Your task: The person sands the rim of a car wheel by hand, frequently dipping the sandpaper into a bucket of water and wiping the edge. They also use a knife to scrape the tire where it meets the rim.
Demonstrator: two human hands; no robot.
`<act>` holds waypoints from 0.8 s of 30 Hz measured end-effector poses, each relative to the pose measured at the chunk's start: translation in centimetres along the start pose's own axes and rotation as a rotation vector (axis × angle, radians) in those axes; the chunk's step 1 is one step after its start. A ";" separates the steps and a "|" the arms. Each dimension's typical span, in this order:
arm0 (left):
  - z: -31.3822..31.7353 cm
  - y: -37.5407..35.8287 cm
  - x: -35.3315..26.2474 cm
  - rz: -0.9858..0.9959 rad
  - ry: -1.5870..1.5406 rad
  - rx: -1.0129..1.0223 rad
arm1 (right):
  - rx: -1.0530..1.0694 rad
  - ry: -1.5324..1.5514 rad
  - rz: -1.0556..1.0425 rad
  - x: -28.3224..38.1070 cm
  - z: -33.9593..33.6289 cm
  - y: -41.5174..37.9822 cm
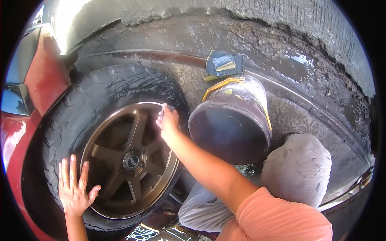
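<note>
A bronze spoked wheel rim (134, 160) sits inside a large black tire (72, 120) on a red vehicle. My left hand (76, 188) is spread flat over the lower left of the tire, fingers apart, holding nothing. At the rim's upper right edge, my right hand (169, 120) is closed around a small greyish piece, mostly hidden by the fingers, pressed near the rim lip. Just right of that hand stands a bucket (257, 90) of dark water with a yellow handle.
Sheets of sandpaper (237, 64) lie on the concrete behind the bucket. The red vehicle body (44, 76) borders the tire at the left. A grey-clothed knee (297, 168) is at the lower right. Rough, wet ground (321, 76) runs along the back.
</note>
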State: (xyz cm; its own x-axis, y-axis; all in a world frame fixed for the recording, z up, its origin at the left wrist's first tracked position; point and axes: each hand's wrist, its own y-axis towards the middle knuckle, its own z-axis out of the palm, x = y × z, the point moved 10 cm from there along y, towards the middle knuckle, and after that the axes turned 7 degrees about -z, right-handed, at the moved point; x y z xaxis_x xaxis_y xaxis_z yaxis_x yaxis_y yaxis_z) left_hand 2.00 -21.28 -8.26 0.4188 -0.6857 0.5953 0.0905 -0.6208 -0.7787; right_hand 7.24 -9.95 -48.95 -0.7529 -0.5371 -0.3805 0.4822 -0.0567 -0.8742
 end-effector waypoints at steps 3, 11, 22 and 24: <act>0.0 0.2 -0.1 -0.001 0.002 -0.003 | 0.042 0.150 0.067 -1.3 2.4 -0.9; -1.2 0.9 -0.3 0.003 -0.067 -0.037 | -0.020 -0.033 0.013 -0.2 -1.3 -1.4; -0.4 13.3 -11.9 0.135 -0.187 -0.049 | 0.452 0.291 -0.782 26.2 9.0 -15.7; 1.8 16.0 -12.7 0.124 -0.132 -0.063 | 0.394 0.254 -0.865 28.4 7.7 -16.0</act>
State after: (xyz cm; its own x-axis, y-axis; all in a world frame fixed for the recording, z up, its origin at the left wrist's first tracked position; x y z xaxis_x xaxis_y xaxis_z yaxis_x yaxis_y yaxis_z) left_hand -0.24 -21.85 -28.66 0.5387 -0.7050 0.4612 -0.0240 -0.5600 -0.8281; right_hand -18.48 -30.79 -43.43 -0.9683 0.0160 0.2492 -0.2003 -0.6462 -0.7365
